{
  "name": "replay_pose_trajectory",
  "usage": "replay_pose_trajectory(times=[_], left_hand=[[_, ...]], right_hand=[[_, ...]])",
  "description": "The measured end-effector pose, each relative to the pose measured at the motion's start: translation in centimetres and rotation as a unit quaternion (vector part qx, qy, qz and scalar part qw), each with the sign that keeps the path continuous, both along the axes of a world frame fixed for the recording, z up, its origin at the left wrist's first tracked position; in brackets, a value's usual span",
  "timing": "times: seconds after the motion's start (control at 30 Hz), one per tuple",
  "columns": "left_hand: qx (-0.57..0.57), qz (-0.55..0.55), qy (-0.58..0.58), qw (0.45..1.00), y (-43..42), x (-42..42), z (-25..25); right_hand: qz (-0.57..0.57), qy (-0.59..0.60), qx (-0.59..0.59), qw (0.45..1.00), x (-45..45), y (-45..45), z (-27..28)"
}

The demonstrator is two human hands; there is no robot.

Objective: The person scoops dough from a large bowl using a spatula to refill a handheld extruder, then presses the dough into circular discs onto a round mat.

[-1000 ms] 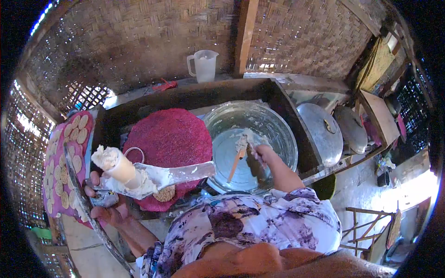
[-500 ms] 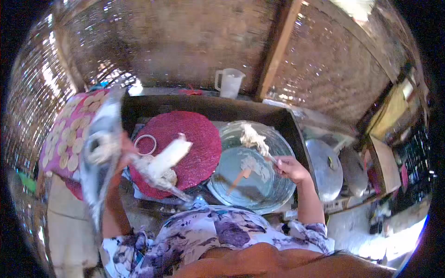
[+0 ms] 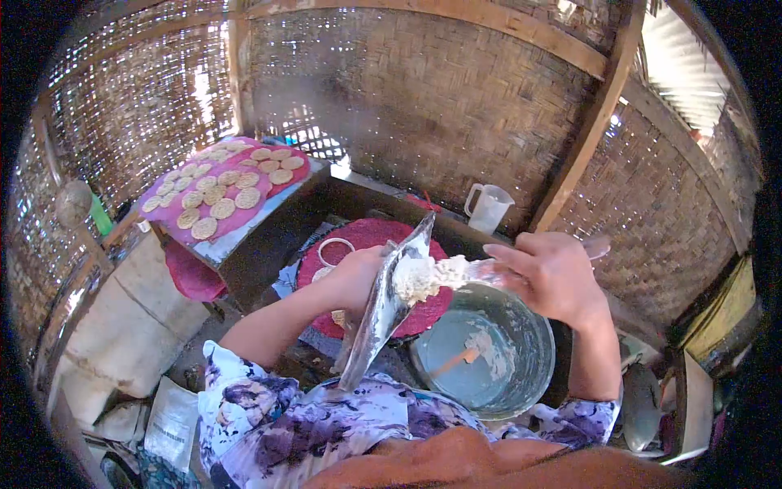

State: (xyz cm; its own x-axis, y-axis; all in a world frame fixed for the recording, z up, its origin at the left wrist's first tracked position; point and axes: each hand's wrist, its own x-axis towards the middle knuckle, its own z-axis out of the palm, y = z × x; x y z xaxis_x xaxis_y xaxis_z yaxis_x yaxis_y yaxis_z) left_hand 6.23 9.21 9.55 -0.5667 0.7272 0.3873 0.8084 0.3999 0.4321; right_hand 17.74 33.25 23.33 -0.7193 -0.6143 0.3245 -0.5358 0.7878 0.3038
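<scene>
My left hand (image 3: 358, 277) is closed round a grey, wide-mouthed bag (image 3: 379, 314), held tilted above the front of the red round mat. Pale, sticky dough (image 3: 415, 281) sits at the mouth of this bag. My right hand (image 3: 554, 277) grips a spoon (image 3: 600, 247) whose dough-covered end reaches into the bag's mouth; its exact shape is partly hidden by fingers and dough. Below my right hand stands a large clear basin (image 3: 544, 367) with dough smeared inside and an orange-brown stick (image 3: 466, 357) in it. A white ring (image 3: 336, 241) lies on the red mat (image 3: 371, 231).
At the left, a pink mat (image 3: 175, 213) carries many flat coiled dough rounds (image 3: 214, 194). A wooden-edged trough (image 3: 277, 236) surrounds the work area. Behind it stands a clear plastic jug (image 3: 489, 208). Woven bamboo walls (image 3: 456, 90) enclose the space.
My left hand has brought the bag from the left to the middle. My right hand has lifted the dough-laden spoon from over the basin up to the bag's mouth. The view has shifted left.
</scene>
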Motion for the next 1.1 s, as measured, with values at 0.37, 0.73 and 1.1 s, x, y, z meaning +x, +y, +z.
replay_pose_trajectory(times=[0.37, 0.73, 1.1], left_hand=[[0.071, 0.110, -0.105, 0.986, -1.3, -0.7, -2.8], [0.069, 0.042, -0.006, 0.997, -2.5, -3.4, -4.6], [0.054, 0.053, -0.013, 0.997, -1.5, -2.2, -4.4]], right_hand=[[0.087, 0.224, 0.158, 0.958, 0.8, -6.0, -5.5], [0.074, 0.240, 0.003, 0.968, 0.7, -3.2, -2.4], [0.096, 0.167, 0.016, 0.981, -0.8, -4.1, -5.6]])
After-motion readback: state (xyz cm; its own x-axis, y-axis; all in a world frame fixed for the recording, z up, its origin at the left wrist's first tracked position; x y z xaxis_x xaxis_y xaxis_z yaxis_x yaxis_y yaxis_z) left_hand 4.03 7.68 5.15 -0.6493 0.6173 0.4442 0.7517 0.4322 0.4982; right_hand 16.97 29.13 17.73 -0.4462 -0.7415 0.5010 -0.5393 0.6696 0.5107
